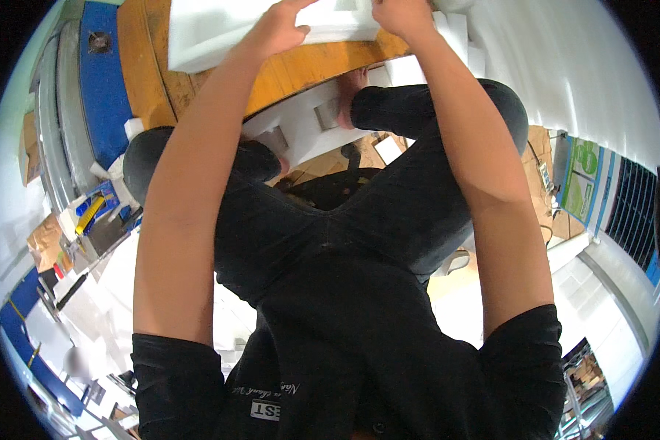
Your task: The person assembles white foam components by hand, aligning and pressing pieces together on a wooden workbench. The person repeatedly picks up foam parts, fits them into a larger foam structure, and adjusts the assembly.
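A white foam block [212, 42], shaped like a moulded packing piece with a raised edge, lies on the wooden tabletop [289, 73] at the far side. Over its near edge is my left hand [277, 31], thumb held apart from the fingers, whose tips run toward the upper edge of the picture. My right hand [405, 16] is at the foam's right part with its fingers curled in. The picture's upper edge cuts it off, so whatever it pinches cannot be made out.
More white foam pieces [454, 37] stand right of the table. Under it, between my legs, is a hollowed white foam piece [300, 121]. White sheeting [557, 66] hangs at the right. A blue box with a yellow tool [90, 214] lies among clutter at the left.
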Action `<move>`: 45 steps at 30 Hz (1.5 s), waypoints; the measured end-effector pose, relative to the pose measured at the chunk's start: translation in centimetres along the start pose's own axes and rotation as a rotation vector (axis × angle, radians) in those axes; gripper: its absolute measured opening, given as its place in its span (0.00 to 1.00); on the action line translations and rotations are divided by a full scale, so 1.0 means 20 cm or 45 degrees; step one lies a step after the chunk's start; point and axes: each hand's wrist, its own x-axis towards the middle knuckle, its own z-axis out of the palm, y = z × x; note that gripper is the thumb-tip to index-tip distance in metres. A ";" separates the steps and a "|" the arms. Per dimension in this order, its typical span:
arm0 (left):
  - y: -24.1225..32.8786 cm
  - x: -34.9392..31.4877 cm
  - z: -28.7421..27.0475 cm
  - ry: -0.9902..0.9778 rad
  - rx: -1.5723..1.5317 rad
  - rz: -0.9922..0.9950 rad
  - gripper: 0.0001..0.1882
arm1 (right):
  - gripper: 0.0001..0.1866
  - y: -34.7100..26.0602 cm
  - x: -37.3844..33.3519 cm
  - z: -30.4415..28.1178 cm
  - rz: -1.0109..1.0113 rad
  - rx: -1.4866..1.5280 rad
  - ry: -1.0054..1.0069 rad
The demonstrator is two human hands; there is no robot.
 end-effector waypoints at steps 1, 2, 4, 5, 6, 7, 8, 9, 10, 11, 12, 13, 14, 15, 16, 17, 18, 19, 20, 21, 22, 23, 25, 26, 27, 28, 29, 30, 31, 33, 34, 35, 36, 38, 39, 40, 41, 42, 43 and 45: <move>-0.07 -0.06 -0.04 -0.030 0.080 -0.060 0.39 | 0.13 -0.08 0.01 -0.06 -0.007 -0.033 0.000; -0.11 -0.10 -0.07 -0.065 0.149 -0.104 0.39 | 0.14 -0.14 0.01 -0.10 -0.002 -0.079 0.007; -0.16 -0.16 -0.10 -0.184 0.265 -0.236 0.41 | 0.16 -0.16 0.02 -0.07 -0.306 -0.115 -0.149; -0.14 -0.18 -0.12 -0.255 0.372 -0.300 0.41 | 0.18 -0.18 0.02 -0.06 -0.458 -0.133 -0.222; -0.09 -0.18 -0.13 -0.322 0.472 -0.360 0.42 | 0.20 -0.21 0.00 -0.04 -0.551 -0.346 -0.273; -0.04 -0.18 -0.13 -0.391 0.571 -0.419 0.43 | 0.20 -0.23 -0.02 -0.04 -0.530 -0.332 -0.339; -0.02 -0.21 -0.12 -0.381 0.704 -0.406 0.41 | 0.20 -0.25 -0.04 -0.02 -0.514 -0.313 -0.411; 0.00 -0.24 -0.11 -0.372 0.837 -0.391 0.39 | 0.19 -0.26 -0.06 0.00 -0.497 -0.295 -0.484; 0.03 -0.27 -0.09 -0.365 0.968 -0.374 0.38 | 0.18 -0.25 -0.04 0.04 -0.504 -0.316 -0.498; 0.09 -0.27 -0.09 -0.395 0.939 -0.406 0.40 | 0.17 -0.22 -0.03 0.09 -0.501 -0.338 -0.520; 0.16 -0.24 -0.12 -0.420 0.910 -0.435 0.43 | 0.16 -0.20 -0.02 0.12 -0.498 -0.365 -0.539; 0.19 -0.23 -0.13 -0.444 0.879 -0.462 0.46 | 0.15 -0.18 -0.04 0.15 -0.493 -0.354 -0.485; 0.17 -0.26 -0.12 -0.402 0.840 -0.432 0.46 | 0.15 -0.18 -0.06 0.16 -0.495 -0.337 -0.427; 0.15 -0.27 -0.11 -0.360 0.801 -0.401 0.46 | 0.14 -0.19 -0.07 0.17 -0.496 -0.321 -0.369; 0.12 -0.29 -0.10 -0.317 0.762 -0.369 0.47 | 0.14 -0.19 -0.07 0.18 -0.469 -0.342 -0.414; 0.09 -0.29 -0.09 -0.289 0.768 -0.354 0.46 | 0.14 -0.20 -0.05 0.19 -0.443 -0.363 -0.454; 0.07 -0.30 -0.08 -0.261 0.774 -0.340 0.45 | 0.15 -0.22 -0.03 0.19 -0.418 -0.386 -0.493; 0.05 -0.30 -0.06 -0.233 0.781 -0.327 0.44 | 0.16 -0.22 -0.02 0.18 -0.400 -0.404 -0.520; 0.03 -0.31 -0.05 -0.226 0.786 -0.325 0.43 | 0.17 -0.25 -0.02 0.16 -0.386 -0.421 -0.547; 0.00 -0.31 -0.03 -0.221 0.794 -0.326 0.43 | 0.19 -0.29 -0.02 0.14 -0.375 -0.437 -0.574; -0.02 -0.32 -0.02 -0.215 0.802 -0.330 0.42 | 0.20 -0.34 -0.01 0.14 -0.386 -0.374 -0.541; -0.01 -0.31 -0.02 -0.229 0.811 -0.338 0.42 | 0.22 -0.40 0.01 0.14 -0.388 -0.314 -0.501; -0.01 -0.29 -0.01 -0.259 0.831 -0.362 0.42 | 0.25 -0.44 0.03 0.23 -0.416 -0.258 -0.295; 0.02 -0.27 -0.01 -0.264 0.783 -0.385 0.43 | 0.27 -0.39 0.01 0.34 -0.423 -0.272 -0.126; 0.05 -0.28 -0.03 -0.275 0.746 -0.436 0.43 | 0.28 -0.46 -0.01 0.38 -0.445 -0.262 0.034; 0.07 -0.28 -0.05 -0.286 0.707 -0.486 0.44 | 0.28 -0.48 -0.03 0.36 -0.349 -0.420 -0.247; 0.08 -0.26 -0.04 -0.280 0.696 -0.490 0.46 | 0.29 -0.49 -0.05 0.37 -0.323 -0.409 -0.222; 0.09 -0.25 -0.05 -0.276 0.694 -0.514 0.47 | 0.29 -0.50 -0.05 0.38 -0.310 -0.383 -0.201; 0.09 -0.27 -0.07 -0.272 0.691 -0.536 0.49 | 0.29 -0.49 -0.04 0.40 -0.295 -0.357 -0.180; 0.15 -0.26 -0.16 -0.315 0.552 -0.549 0.53 | 0.28 -0.45 -0.02 0.42 -0.326 -0.429 -0.155; 0.12 -0.25 -0.14 -0.315 0.536 -0.586 0.54 | 0.25 -0.43 -0.03 0.46 -0.393 -0.470 -0.075; 0.09 -0.25 -0.14 -0.314 0.523 -0.621 0.54 | 0.23 -0.40 -0.03 0.50 -0.458 -0.510 0.010; 0.15 -0.29 -0.22 -0.155 0.222 -0.578 0.50 | 0.30 -0.38 -0.02 0.50 -0.374 -0.515 -0.157; -0.03 -0.29 -0.19 0.109 0.282 -0.635 0.48 | 0.29 -0.39 -0.03 0.50 -0.373 -0.511 -0.173; -0.12 -0.31 -0.16 0.244 0.309 -0.661 0.47 | 0.29 -0.41 -0.02 0.49 -0.375 -0.513 -0.180; -0.16 -0.34 -0.15 0.347 0.429 -0.670 0.42 | 0.29 -0.43 -0.02 0.47 -0.332 -0.510 -0.229; -0.18 -0.36 -0.14 0.281 0.491 -0.679 0.41 | 0.29 -0.43 -0.01 0.47 -0.328 -0.518 -0.231; -0.18 -0.38 -0.13 0.212 0.554 -0.693 0.40 | 0.29 -0.43 -0.01 0.47 -0.327 -0.521 -0.236; -0.19 -0.39 -0.13 0.140 0.616 -0.709 0.40 | 0.29 -0.42 -0.01 0.46 -0.325 -0.525 -0.241; -0.15 -0.40 -0.14 0.157 0.576 -0.751 0.39 | 0.29 -0.44 -0.02 0.43 -0.289 -0.494 -0.269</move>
